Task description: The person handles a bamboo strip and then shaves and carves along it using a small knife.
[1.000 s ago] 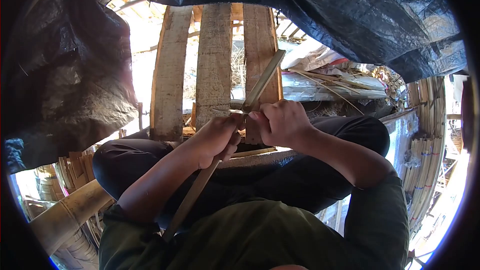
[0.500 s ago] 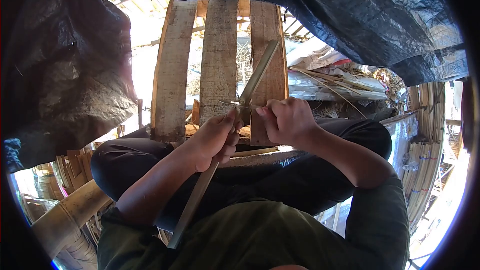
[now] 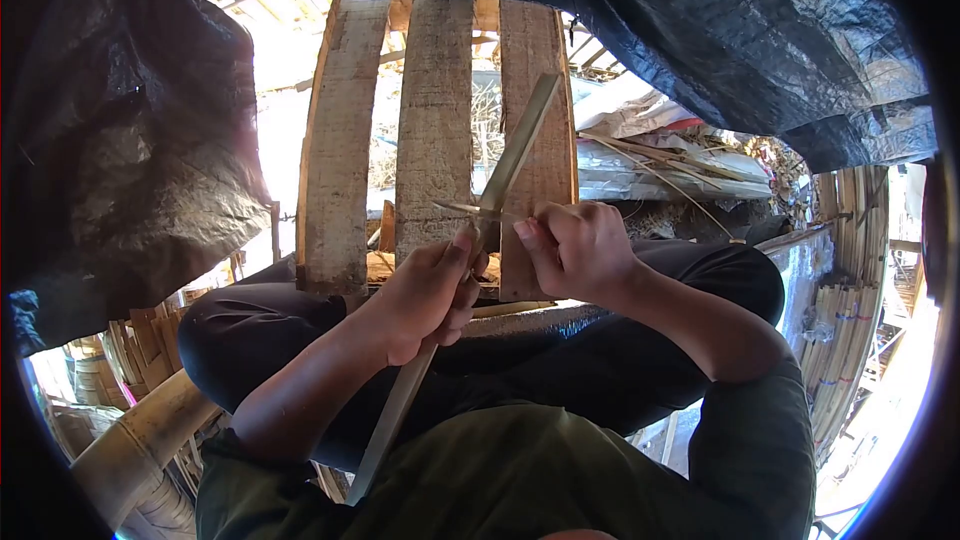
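Note:
A long flat strip that looks like split bamboo (image 3: 522,140) runs slantwise from my lap up over the wooden slats. My left hand (image 3: 435,290) is closed around its middle, thumb on top. Across the strip, just above that thumb, lies a thin pointed knife blade (image 3: 460,207), its tip toward the left. My right hand (image 3: 582,248) is closed at the blade's other end, thumb along it; the handle is hidden inside the fist. Whether the blade cuts into the strip I cannot tell.
In front of my crossed legs stands a bench of three rough planks (image 3: 433,110). Dark plastic sheeting (image 3: 760,40) hangs overhead and at left. Bundled strips (image 3: 845,350) stand at right, a thick bamboo pole (image 3: 150,440) lies at lower left, and loose sticks (image 3: 665,160) lie beyond.
The strip and both hands have shifted very slightly, the strip's upper end a little higher. Both hands keep their hold, and the knife still crosses the strip.

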Demonstrator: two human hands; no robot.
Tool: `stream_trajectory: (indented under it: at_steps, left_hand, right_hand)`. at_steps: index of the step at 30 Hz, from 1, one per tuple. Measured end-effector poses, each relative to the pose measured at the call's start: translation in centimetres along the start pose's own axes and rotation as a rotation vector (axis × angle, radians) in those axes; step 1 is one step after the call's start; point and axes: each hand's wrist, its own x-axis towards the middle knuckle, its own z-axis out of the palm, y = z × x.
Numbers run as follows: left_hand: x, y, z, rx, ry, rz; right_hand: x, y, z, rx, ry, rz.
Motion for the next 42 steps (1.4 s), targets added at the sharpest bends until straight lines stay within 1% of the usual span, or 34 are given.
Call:
stream_trajectory:
  at_steps: [2, 4, 5, 8, 10, 11, 13, 16, 19, 26, 28, 29, 31, 32, 34, 35, 36, 38, 39, 40, 42]
  left_hand:
    - [0.2, -0.3, 0.0, 0.033, -0.011, -0.014]
    - [0.3, -0.4, -0.1, 0.063, -0.022, -0.024]
    - [0.3, -0.4, -0.2, 0.076, -0.020, -0.014]
    - [0.7, -0.8, -0.4, 0.113, -0.002, 0.000]
    - [1.0, -1.0, -0.4, 0.134, 0.014, 0.009]
    - [1.0, -1.0, -0.3, 0.153, 0.009, 0.025]
    - [1.1, -1.0, -0.4, 0.172, 0.003, 0.038]
    - [1.2, -1.0, -0.6, 0.153, -0.016, 0.033]
    - [1.3, -1.0, -0.8, 0.181, 0.013, 0.032]
    - [1.5, -1.0, -0.9, 0.151, -0.015, 0.026]
    - [1.3, -1.0, -0.6, 0.168, -0.012, 0.030]
    - [0.9, -0.8, -0.1, 0.110, -0.023, 0.007]
    - [0.6, -0.6, 0.3, 0.055, -0.036, -0.003]
    - [0.5, -0.7, 0.2, 0.052, -0.030, -0.013]
    - [0.3, -0.6, 0.1, 0.046, -0.020, -0.017]
    - [0.3, -0.6, 0.1, 0.052, -0.023, -0.017]
    - [0.2, -0.6, 0.1, 0.059, -0.028, -0.020]
    - [0.3, -0.8, 0.0, 0.033, -0.043, -0.024]
    - [0.3, -0.9, -0.1, 0.010, -0.058, -0.029]
    - [0.4, -1.0, -0.1, 0.011, -0.059, -0.034]
    - [0.4, -1.0, 0.0, 0.044, -0.030, -0.014]
  right_hand:
    - [0.0, 0.4, 0.2, 0.030, 0.000, 0.015]
    - [0.0, 0.8, 0.5, -0.065, 0.026, -0.017]
    - [0.1, 0.7, 0.6, -0.064, 0.025, -0.017]
    - [-0.1, 0.2, 0.7, -0.022, -0.024, 0.020]
    - [-0.3, 0.1, 0.8, -0.039, -0.157, 0.054]
    - [-0.2, 0.1, 0.8, -0.038, -0.159, 0.053]
    - [-0.2, 0.2, 0.7, -0.157, -0.224, 0.018]
    - [0.2, 0.2, 0.6, -0.233, -0.227, -0.012]
    - [0.2, 0.8, 1.1, -0.236, -0.216, -0.028]
    - [1.6, 1.7, 0.3, -0.310, -0.258, -0.017]
    - [4.0, 2.4, -0.9, -0.384, -0.474, 0.414]
    - [3.9, 3.5, -1.0, -0.383, -0.470, 0.420]
    - [3.7, 5.3, -1.5, -0.458, -0.174, 0.186]
    - [3.5, 5.5, -1.3, -0.460, -0.170, 0.178]
    - [3.6, 3.2, -1.3, -0.297, -0.295, 0.336]
    - [3.6, 2.0, -1.1, -0.277, -0.416, 0.378]
    - [2.8, 1.3, -0.8, -0.277, -0.417, 0.378]
    - [1.4, 0.2, -0.3, -0.204, -0.396, 0.166]
    - [1.4, 1.0, 0.0, -0.284, -0.385, 0.115]
    - [1.9, 1.6, -0.1, -0.282, -0.387, 0.120]
    - [3.2, 3.1, -0.5, -0.340, -0.373, 0.228]
